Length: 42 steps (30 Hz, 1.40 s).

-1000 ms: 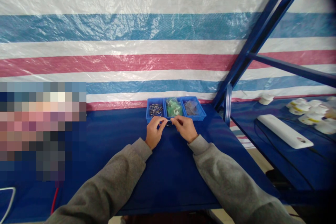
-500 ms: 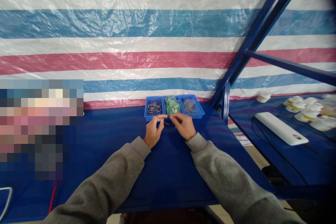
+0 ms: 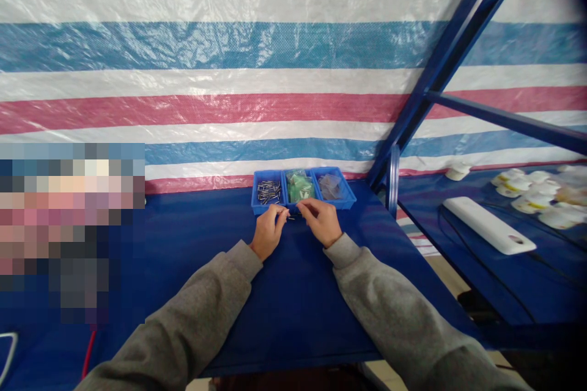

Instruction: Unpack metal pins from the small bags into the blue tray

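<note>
My left hand (image 3: 268, 230) is closed in a pinch just in front of the left blue bin (image 3: 255, 203). What its fingertips hold is too small to make out. My right hand (image 3: 323, 221) is also pinched, in front of the middle bin, a small gap from the left fingertips; its held thing, if any, cannot be made out. Thin metal pieces like screws or pins (image 3: 269, 192) fill the left bin. In the middle bin lies a green plastic bag (image 3: 300, 186) with small pale pieces. Clear plastic bags (image 3: 330, 186) lie in the right bin (image 3: 351, 197).
A blue table (image 3: 293, 299) spreads under my arms, with a striped plastic sheet (image 3: 229, 79) behind. At the right stand a blue metal frame (image 3: 415, 110) and another table with a white power bank-like case (image 3: 488, 225), cables and several white rolls (image 3: 534, 197). A blurred-out area covers the left.
My left fingertips have tipped down and come slightly closer to the thumb. The right hand stays nearly where it was. The view has shifted a little.
</note>
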### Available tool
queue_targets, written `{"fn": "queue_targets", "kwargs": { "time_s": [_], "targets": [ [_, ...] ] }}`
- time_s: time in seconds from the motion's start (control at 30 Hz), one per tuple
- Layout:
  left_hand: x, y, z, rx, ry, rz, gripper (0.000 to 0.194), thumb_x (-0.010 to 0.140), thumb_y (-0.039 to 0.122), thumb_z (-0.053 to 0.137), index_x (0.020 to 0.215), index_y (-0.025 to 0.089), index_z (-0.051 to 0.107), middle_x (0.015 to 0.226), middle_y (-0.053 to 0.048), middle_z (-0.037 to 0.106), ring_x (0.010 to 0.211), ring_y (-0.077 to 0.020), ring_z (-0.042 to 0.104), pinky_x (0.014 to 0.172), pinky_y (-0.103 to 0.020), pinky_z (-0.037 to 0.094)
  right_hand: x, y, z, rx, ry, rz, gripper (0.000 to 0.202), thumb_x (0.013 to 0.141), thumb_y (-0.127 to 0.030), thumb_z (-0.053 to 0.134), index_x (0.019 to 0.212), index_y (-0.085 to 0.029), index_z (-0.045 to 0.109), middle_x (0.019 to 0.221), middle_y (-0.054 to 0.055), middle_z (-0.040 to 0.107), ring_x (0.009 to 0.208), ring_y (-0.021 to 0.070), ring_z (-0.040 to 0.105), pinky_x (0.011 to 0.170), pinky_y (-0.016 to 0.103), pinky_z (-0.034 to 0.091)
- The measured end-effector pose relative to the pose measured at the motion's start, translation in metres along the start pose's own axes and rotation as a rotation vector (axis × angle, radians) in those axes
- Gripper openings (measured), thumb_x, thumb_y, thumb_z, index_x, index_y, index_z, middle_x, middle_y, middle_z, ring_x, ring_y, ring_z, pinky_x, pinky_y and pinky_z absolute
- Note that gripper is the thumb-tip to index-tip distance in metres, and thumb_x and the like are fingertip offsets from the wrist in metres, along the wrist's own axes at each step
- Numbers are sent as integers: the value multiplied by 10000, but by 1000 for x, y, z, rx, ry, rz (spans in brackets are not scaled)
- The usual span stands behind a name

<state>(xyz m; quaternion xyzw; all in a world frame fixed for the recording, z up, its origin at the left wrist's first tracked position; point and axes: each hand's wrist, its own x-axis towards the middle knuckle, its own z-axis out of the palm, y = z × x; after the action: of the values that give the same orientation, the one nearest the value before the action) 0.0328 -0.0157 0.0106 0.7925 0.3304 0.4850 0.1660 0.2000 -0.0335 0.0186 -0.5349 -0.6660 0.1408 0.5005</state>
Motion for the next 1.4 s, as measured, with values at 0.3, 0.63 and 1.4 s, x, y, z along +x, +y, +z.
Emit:
{"fn": "queue_targets", "kwargs": {
  "time_s": [0.3,0.63,1.4],
  "targets": [
    [3,-2,-1,55,3,99,154,891,270,530,853,168,639,722,-22,651,651,-127,568,658,-252,449,0,-1,-2,1,22,-10,262,877,-363,503,781,-171,654,693,34,665,566,138,586,533,227,430],
    [5,-6,-4,173,42,168,215,893,201,518,1008,265,688,935,-36,686,936,-200,507,849,-381,401,0,0,-3,-19,39,0,256,875,-350,501,775,-171,653,684,32,662,560,135,580,545,228,431],
    [1,-8,2,-42,126,-44,158,867,304,564,951,176,607,697,-10,635,690,-141,607,723,-274,475,0,-1,-3,18,42,21,285,877,-382,487,814,-170,666,691,35,661,551,134,576,540,233,438]
  ]
}}
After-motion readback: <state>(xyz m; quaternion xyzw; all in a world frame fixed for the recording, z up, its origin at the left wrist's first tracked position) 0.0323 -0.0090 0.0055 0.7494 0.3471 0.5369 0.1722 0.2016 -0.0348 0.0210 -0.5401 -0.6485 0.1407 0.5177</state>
